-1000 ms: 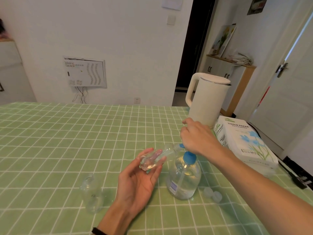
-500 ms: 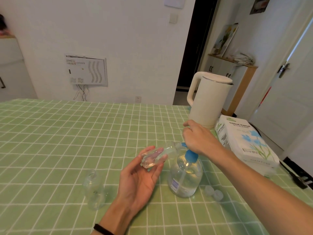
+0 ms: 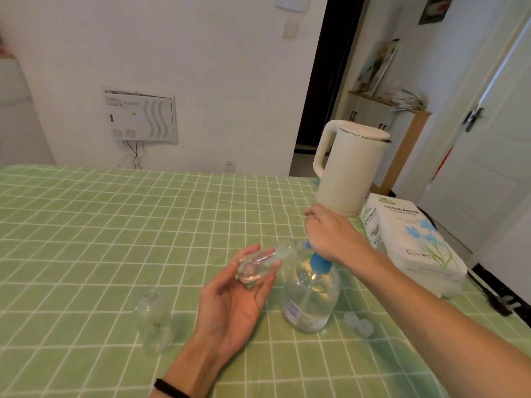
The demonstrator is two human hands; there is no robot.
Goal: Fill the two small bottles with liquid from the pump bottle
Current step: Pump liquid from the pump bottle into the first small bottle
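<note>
A clear pump bottle [image 3: 310,297] with a blue collar stands on the green checked tablecloth [image 3: 115,239]. My right hand [image 3: 330,237] rests on its pump head, which it covers. My left hand [image 3: 232,303], palm up, holds a small clear bottle [image 3: 261,265] between thumb and fingertips, tilted with its mouth at the pump spout. A little liquid lies in it. A second small clear bottle [image 3: 153,320] stands upright on the cloth, left of my left wrist.
Two small clear caps [image 3: 359,323] lie right of the pump bottle. A cream kettle [image 3: 350,168] stands behind my right hand, with a tissue paper pack [image 3: 411,242] beside it at the table's right edge.
My right hand stays on the pump head and the left keeps the small bottle at the spout. The camera has shifted slightly.
</note>
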